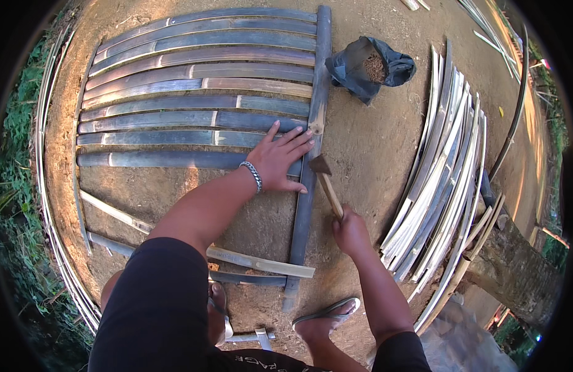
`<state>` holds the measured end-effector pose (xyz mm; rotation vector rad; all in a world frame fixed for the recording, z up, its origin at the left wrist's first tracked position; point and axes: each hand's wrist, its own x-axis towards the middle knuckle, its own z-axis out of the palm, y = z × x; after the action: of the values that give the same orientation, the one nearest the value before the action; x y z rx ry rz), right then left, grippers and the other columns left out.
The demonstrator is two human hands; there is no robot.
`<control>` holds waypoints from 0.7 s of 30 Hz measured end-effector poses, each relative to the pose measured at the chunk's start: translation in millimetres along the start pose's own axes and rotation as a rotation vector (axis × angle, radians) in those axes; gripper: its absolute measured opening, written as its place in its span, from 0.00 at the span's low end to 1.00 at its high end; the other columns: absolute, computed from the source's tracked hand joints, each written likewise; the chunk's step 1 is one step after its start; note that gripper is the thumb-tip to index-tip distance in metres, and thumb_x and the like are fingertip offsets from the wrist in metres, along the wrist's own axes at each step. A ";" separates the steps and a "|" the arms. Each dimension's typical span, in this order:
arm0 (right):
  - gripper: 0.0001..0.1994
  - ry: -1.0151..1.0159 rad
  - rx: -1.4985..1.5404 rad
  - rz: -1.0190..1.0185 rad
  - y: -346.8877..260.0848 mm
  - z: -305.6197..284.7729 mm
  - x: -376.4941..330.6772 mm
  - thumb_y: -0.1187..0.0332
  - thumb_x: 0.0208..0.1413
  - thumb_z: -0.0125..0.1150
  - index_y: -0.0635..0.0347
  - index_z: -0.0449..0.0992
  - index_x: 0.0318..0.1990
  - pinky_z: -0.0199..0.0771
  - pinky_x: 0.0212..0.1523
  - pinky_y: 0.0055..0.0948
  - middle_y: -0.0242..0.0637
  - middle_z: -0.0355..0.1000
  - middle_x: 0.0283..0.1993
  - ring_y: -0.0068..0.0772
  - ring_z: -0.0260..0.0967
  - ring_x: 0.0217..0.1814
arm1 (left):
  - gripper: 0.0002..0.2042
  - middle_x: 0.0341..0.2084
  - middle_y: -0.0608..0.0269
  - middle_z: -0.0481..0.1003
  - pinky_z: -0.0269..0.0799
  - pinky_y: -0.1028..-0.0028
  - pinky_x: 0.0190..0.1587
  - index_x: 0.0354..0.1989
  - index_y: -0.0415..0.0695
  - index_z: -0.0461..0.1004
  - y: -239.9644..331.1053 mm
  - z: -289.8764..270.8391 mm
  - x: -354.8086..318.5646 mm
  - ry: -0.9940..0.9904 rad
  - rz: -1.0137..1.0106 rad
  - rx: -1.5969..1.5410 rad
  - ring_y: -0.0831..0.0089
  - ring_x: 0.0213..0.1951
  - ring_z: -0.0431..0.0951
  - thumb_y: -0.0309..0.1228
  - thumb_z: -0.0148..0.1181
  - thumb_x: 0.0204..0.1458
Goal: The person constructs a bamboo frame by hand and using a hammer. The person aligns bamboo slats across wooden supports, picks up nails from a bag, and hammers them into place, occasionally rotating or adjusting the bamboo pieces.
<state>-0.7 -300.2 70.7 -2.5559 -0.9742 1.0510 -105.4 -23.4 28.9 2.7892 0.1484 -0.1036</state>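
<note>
My left hand (279,160) lies flat with fingers spread on the dark bamboo slats (193,119), its fingertips reaching the long bamboo rail (319,80). A chain bracelet circles that wrist. My right hand (352,230) is closed round the wooden handle of a hammer (330,192). Its dark metal head is just right of the rail, below my left fingertips. The slats lie side by side between this rail and a thinner one (79,124) at the left. Lower down, a pale bamboo strip (261,261) crosses the frame at a slant.
A black plastic bag (390,66) of small brown pieces, likely nails, stands beyond the rail. Split bamboo strips (438,180) are heaped on the right, near a log (515,266). Between my sandalled feet lies a tool with a pale metal head (263,338). Long strips (41,142) edge the left.
</note>
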 end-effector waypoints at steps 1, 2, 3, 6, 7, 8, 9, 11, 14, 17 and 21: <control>0.18 0.004 0.040 -0.016 2.3 1.9 -3.4 0.70 0.60 0.61 0.62 0.70 0.57 0.76 0.46 0.56 0.62 0.77 0.40 0.68 0.76 0.45 | 0.55 0.78 0.65 0.51 0.28 0.45 0.79 0.77 0.51 0.55 1.5 1.7 -2.2 -0.011 -0.006 -0.003 0.65 0.79 0.46 0.74 0.60 0.44; 0.19 0.078 0.107 -0.015 3.4 5.3 -8.6 0.70 0.60 0.61 0.62 0.70 0.58 0.76 0.46 0.56 0.62 0.77 0.39 0.68 0.76 0.45 | 0.55 0.78 0.65 0.51 0.28 0.45 0.79 0.77 0.51 0.55 1.4 2.8 -4.6 -0.010 -0.010 0.009 0.65 0.79 0.46 0.74 0.60 0.44; 0.19 0.152 0.173 -0.014 3.0 6.8 -15.2 0.70 0.60 0.60 0.62 0.70 0.59 0.76 0.46 0.55 0.62 0.77 0.39 0.68 0.77 0.44 | 0.55 0.78 0.65 0.51 0.28 0.45 0.79 0.77 0.51 0.55 1.7 1.0 -5.9 -0.005 -0.015 0.020 0.65 0.79 0.45 0.74 0.59 0.44; 0.23 0.329 0.206 0.086 18.2 16.2 -30.4 0.72 0.60 0.60 0.64 0.68 0.63 0.76 0.50 0.54 0.63 0.76 0.43 0.67 0.76 0.48 | 0.56 0.79 0.65 0.49 0.28 0.46 0.79 0.78 0.51 0.52 2.6 1.2 -8.8 -0.020 -0.028 0.046 0.65 0.79 0.44 0.75 0.59 0.45; 0.24 0.394 0.190 0.139 28.1 18.1 -33.6 0.72 0.60 0.60 0.65 0.67 0.64 0.75 0.52 0.53 0.64 0.75 0.46 0.66 0.75 0.50 | 0.56 0.79 0.66 0.48 0.28 0.46 0.79 0.78 0.52 0.51 4.7 -2.3 -5.4 -0.023 -0.022 0.055 0.65 0.80 0.43 0.75 0.59 0.45; 0.26 0.447 0.116 0.131 40.9 23.0 -35.5 0.72 0.59 0.60 0.66 0.65 0.66 0.74 0.54 0.53 0.64 0.74 0.49 0.66 0.74 0.53 | 0.57 0.79 0.65 0.47 0.28 0.46 0.79 0.79 0.51 0.50 7.7 -5.8 -3.4 -0.052 -0.043 0.061 0.65 0.80 0.43 0.75 0.59 0.45; 0.29 0.507 0.042 0.130 57.1 30.1 -36.4 0.73 0.58 0.60 0.67 0.63 0.67 0.72 0.57 0.53 0.65 0.72 0.52 0.66 0.72 0.55 | 0.58 0.79 0.65 0.46 0.27 0.46 0.79 0.79 0.51 0.48 11.8 -9.5 0.5 -0.081 -0.055 0.068 0.64 0.80 0.42 0.75 0.59 0.45; 0.32 0.530 -0.016 0.134 66.5 39.7 -36.7 0.73 0.57 0.61 0.69 0.60 0.69 0.69 0.61 0.53 0.65 0.69 0.58 0.67 0.69 0.60 | 0.59 0.80 0.63 0.44 0.27 0.46 0.79 0.80 0.51 0.45 17.7 -16.2 -10.4 -0.132 -0.134 0.101 0.62 0.80 0.41 0.74 0.59 0.46; 0.34 0.474 0.008 0.165 60.3 36.9 -35.5 0.72 0.56 0.63 0.70 0.59 0.70 0.66 0.64 0.53 0.64 0.65 0.63 0.67 0.65 0.64 | 0.59 0.80 0.59 0.42 0.28 0.46 0.79 0.80 0.49 0.42 27.2 -30.1 -44.2 -0.196 -0.233 0.145 0.60 0.80 0.39 0.72 0.61 0.47; 0.36 0.475 -0.019 0.162 39.5 32.8 -40.2 0.67 0.55 0.66 0.68 0.59 0.71 0.65 0.65 0.53 0.59 0.65 0.64 0.63 0.63 0.66 | 0.58 0.80 0.55 0.41 0.31 0.48 0.79 0.80 0.47 0.41 16.1 -54.0 -105.3 -0.294 -0.204 0.162 0.58 0.80 0.39 0.67 0.65 0.48; 0.39 0.454 -0.066 -0.013 1.8 43.4 -43.7 0.61 0.53 0.71 0.59 0.62 0.71 0.61 0.68 0.57 0.53 0.64 0.66 0.56 0.60 0.70 | 0.55 0.80 0.54 0.40 0.32 0.53 0.80 0.80 0.50 0.39 -5.7 -100.6 -206.6 -0.479 -0.421 0.119 0.58 0.80 0.39 0.64 0.64 0.53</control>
<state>-52.7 -332.3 62.6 -2.6592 -0.9063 0.4036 -305.6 -2.2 139.9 2.7097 0.6179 -0.8951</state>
